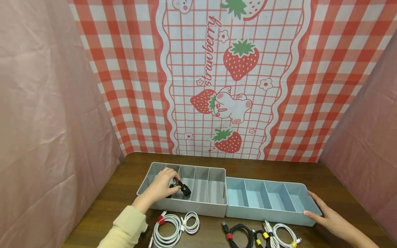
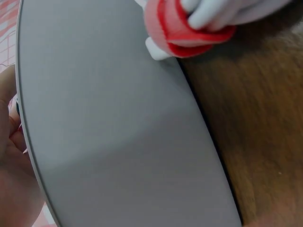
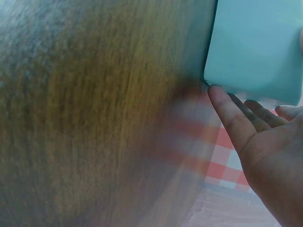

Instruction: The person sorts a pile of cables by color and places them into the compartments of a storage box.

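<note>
My left hand (image 1: 162, 184) reaches over the grey divided box (image 1: 189, 206), pinching a bundled black cable (image 1: 185, 190) between thumb and fingers. The cable hangs within the box's outline, above its left-centre compartments. In the left wrist view the box's grey wall (image 2: 104, 104) hides most of that hand, and only part of the palm (image 2: 21, 184) shows. At the far right, my right hand (image 1: 332, 217) holds the end of the light blue divided box (image 1: 270, 214), thumb on the front wall. The right wrist view has its fingers (image 3: 232, 113) along the blue end wall (image 3: 255, 52).
In front of the grey box lie coiled white cables (image 1: 169, 237), one with a red strap (image 1: 161, 220). Before the blue box are a black cable with a red tie (image 1: 229, 236), a yellow-tied black one and white cables (image 1: 286, 229). A checked cloth (image 1: 133, 86) hangs behind the table.
</note>
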### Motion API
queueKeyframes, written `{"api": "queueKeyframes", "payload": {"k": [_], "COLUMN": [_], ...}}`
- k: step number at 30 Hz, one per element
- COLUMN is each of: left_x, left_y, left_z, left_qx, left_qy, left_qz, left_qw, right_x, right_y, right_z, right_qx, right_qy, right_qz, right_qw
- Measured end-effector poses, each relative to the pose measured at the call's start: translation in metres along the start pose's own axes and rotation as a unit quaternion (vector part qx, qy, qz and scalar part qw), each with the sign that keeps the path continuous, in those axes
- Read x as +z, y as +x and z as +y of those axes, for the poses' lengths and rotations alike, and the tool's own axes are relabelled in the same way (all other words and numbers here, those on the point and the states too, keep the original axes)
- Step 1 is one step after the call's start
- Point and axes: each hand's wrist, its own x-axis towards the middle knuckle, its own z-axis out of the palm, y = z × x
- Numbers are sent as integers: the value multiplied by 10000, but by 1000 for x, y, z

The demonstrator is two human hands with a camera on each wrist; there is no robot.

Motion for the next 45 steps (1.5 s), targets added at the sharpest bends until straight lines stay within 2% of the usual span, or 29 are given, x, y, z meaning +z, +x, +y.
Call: {"api": "queueKeyframes", "payload": {"k": [5,12,26,37,45], "left_x": [-1,-3,-6,-17,-26], "left_y": [-5,-8,-16,-18,-16], "left_z": [0,2,7,22,35], "left_qx": [-80,66,124,49,81], "left_qy": [31,-7,52,91,121], "left_qz": [-45,35,-16,-265,-200], "left_qw": [10000,10000,9999,9996,9997], "right_x": [0,0,0,1,0], "right_y": [1,0,0,-1,0], "right_z": [0,0,1,1,1], "right_qx": [30,42,-15,-5,45], "right_qy": [50,43,14,54,17], "right_qz": [-41,-53,-1,-35,-18], "right_qw": [10000,10000,10000,10000,10000]}}
